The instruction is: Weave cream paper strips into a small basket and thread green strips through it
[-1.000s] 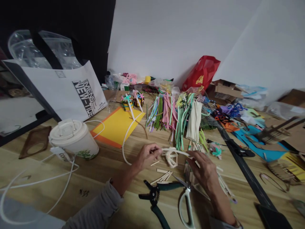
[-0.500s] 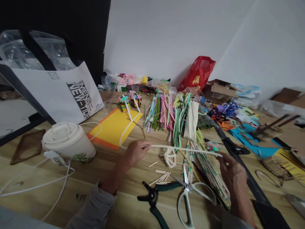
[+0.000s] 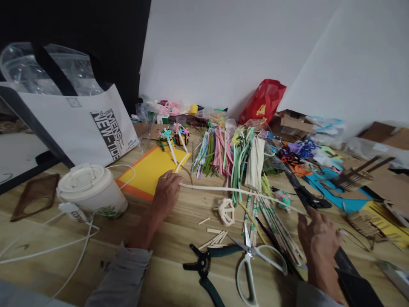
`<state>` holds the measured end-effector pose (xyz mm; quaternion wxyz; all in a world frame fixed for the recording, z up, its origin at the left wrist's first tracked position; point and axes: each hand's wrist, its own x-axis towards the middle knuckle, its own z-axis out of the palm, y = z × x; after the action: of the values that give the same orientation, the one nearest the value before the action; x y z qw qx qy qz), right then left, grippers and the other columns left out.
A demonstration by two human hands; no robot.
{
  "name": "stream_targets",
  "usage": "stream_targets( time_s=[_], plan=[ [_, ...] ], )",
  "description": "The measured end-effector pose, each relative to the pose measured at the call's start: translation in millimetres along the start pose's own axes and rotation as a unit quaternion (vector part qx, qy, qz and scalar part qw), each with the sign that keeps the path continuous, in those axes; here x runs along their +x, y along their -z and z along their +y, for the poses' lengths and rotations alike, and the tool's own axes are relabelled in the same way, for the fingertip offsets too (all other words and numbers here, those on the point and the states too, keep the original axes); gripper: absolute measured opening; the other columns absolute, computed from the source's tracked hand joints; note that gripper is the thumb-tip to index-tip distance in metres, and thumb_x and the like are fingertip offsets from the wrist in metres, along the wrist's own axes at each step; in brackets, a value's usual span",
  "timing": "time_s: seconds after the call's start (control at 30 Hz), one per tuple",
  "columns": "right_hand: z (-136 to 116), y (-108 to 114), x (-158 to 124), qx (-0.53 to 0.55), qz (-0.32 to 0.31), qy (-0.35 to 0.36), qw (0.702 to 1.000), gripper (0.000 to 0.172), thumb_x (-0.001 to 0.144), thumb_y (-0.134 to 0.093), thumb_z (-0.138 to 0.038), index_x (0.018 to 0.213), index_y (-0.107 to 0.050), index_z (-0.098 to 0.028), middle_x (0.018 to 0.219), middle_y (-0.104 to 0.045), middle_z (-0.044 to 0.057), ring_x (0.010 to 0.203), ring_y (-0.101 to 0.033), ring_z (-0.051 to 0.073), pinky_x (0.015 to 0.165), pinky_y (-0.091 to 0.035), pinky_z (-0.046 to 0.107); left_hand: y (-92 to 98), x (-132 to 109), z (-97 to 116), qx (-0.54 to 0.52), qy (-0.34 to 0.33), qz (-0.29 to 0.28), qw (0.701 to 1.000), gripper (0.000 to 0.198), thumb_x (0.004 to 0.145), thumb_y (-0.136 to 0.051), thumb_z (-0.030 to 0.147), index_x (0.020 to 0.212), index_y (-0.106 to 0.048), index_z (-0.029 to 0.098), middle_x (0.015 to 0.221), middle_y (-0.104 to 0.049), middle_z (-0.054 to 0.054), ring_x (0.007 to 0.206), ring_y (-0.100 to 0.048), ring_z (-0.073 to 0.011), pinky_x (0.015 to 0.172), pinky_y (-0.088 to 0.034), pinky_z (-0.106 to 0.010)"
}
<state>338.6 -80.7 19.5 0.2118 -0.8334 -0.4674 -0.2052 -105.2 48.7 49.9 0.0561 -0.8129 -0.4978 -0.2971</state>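
Observation:
My left hand rests near the yellow card and pinches one end of a long cream-white plastic strip. My right hand holds the strip's other end, at the right of the table. The strip runs across above a small woven cream knot, without touching it. Below lie a pair of white-handled scissors and green-handled pliers. Several short cream sticks sit near the pliers.
Bundles of coloured paper strips and a bundle of long sticks lie mid-table. A lidded paper cup, yellow card on orange, white cable, and tote bag are left; a black ruler is right.
My hands have moved apart, left hand back toward the yellow card and right hand outward. The strip, threaded at the knot a second ago, now stretches clear above it.

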Motion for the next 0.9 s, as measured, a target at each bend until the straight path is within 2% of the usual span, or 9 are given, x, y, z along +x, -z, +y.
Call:
stream_targets(
  time_s=[0.07, 0.13, 0.2, 0.33, 0.43, 0.5, 0.57, 0.77, 0.9],
  plan=[
    [-20.4, 1.8, -1.5, -0.003, 0.049, 0.038, 0.998, 0.054, 0.083, -0.047, -0.039, 0.126, -0.057, -0.009, 0.115, -0.061, 0.025, 0.104, -0.055, 0.044, 0.086, -0.038, 0.061, -0.4, 2.6, 15.2, 0.011, -0.019, -0.017, 1.000, 0.026, 0.091, -0.041, 0.010, 0.100, -0.065, 0.016, 0.096, -0.065, -0.011, 0.105, -0.052, -0.0270, 0.094, -0.041, -0.043],
    [-45.6, 5.8, -3.9, 0.070, 0.068, 0.116, 0.988, 0.063, 0.082, -0.051, -0.039, 0.138, -0.045, -0.009, 0.128, -0.054, 0.024, 0.116, -0.049, 0.042, 0.091, -0.039, 0.059, -0.8, 3.9, 32.4, 0.017, -0.050, -0.045, 0.998, 0.025, 0.092, -0.042, 0.011, 0.101, -0.065, 0.017, 0.091, -0.064, -0.009, 0.094, -0.054, -0.0247, 0.090, -0.042, -0.041],
    [-72.2, 11.8, -9.5, 0.164, 0.042, 0.225, 0.960, 0.067, 0.084, -0.052, -0.038, 0.144, -0.035, -0.013, 0.137, -0.047, 0.021, 0.123, -0.045, 0.039, 0.097, -0.039, 0.056, -1.3, 3.0, 47.9, 0.019, -0.084, -0.069, 0.994, 0.024, 0.092, -0.043, 0.011, 0.100, -0.064, 0.018, 0.088, -0.062, -0.008, 0.091, -0.053, -0.0239, 0.088, -0.042, -0.039],
    [-119.8, 26.6, -34.8, 0.257, -0.036, 0.358, 0.897, 0.062, 0.092, -0.049, -0.030, 0.148, -0.027, -0.020, 0.137, -0.049, 0.016, 0.125, -0.047, 0.033, 0.103, -0.036, 0.055, -2.9, -3.5, 67.2, 0.004, -0.120, -0.104, 0.987, 0.024, 0.092, -0.044, 0.012, 0.106, -0.062, 0.018, 0.090, -0.060, -0.007, 0.091, -0.051, -0.0236, 0.090, -0.041, -0.040],
    [-141.8, 34.4, -56.1, 0.291, -0.071, 0.384, 0.873, 0.051, 0.095, -0.049, -0.026, 0.143, -0.033, -0.021, 0.118, -0.062, 0.013, 0.108, -0.059, 0.027, 0.096, -0.045, 0.045, -3.3, -7.7, 72.1, -0.006, -0.126, -0.120, 0.985, 0.026, 0.093, -0.043, 0.013, 0.111, -0.061, 0.019, 0.091, -0.059, -0.007, 0.092, -0.051, -0.0239, 0.090, -0.042, -0.040],
    [-148.0, 36.6, -64.2, 0.292, -0.122, 0.410, 0.856, 0.040, 0.097, -0.045, -0.022, 0.136, -0.042, -0.022, 0.102, -0.067, 0.009, 0.086, -0.065, 0.021, 0.077, -0.052, 0.033, -3.4, -8.9, 72.1, -0.020, -0.122, -0.130, 0.984, 0.027, 0.093, -0.043, 0.014, 0.113, -0.060, 0.020, 0.093, -0.059, -0.007, 0.094, -0.050, -0.0240, 0.089, -0.042, -0.039],
    [-149.2, 37.0, -66.1, 0.273, -0.167, 0.425, 0.847, 0.035, 0.097, -0.042, -0.017, 0.131, -0.048, -0.022, 0.093, -0.067, 0.006, 0.073, -0.066, 0.018, 0.065, -0.050, 0.027, -3.9, -9.0, 70.0, -0.039, -0.113, -0.138, 0.983, 0.025, 0.093, -0.045, 0.015, 0.112, -0.060, 0.020, 0.094, -0.059, -0.007, 0.096, -0.050, -0.0239, 0.089, -0.042, -0.038],
    [-143.2, 34.7, -54.7, 0.144, -0.256, 0.362, 0.885, 0.018, 0.089, -0.053, -0.018, 0.103, -0.064, -0.022, 0.083, -0.067, 0.003, 0.066, -0.065, 0.018, 0.055, -0.039, 0.025, -9.6, -8.0, 55.1, -0.050, -0.073, -0.143, 0.986, 0.025, 0.083, -0.050, 0.006, 0.100, -0.064, 0.018, 0.095, -0.062, -0.007, 0.094, -0.052, -0.0235, 0.091, -0.043, -0.039],
    [-132.7, 29.5, -48.5, 0.090, -0.243, 0.308, 0.915, 0.019, 0.093, -0.045, -0.016, 0.085, -0.062, -0.022, 0.078, -0.065, 0.002, 0.063, -0.062, 0.016, 0.052, -0.031, 0.025, -10.4, -7.2, 45.4, -0.022, -0.067, -0.109, 0.991, 0.020, 0.081, -0.055, 0.007, 0.093, -0.065, 0.018, 0.092, -0.063, -0.008, 0.093, -0.053, -0.0246, 0.090, -0.043, -0.040]
  ],
)
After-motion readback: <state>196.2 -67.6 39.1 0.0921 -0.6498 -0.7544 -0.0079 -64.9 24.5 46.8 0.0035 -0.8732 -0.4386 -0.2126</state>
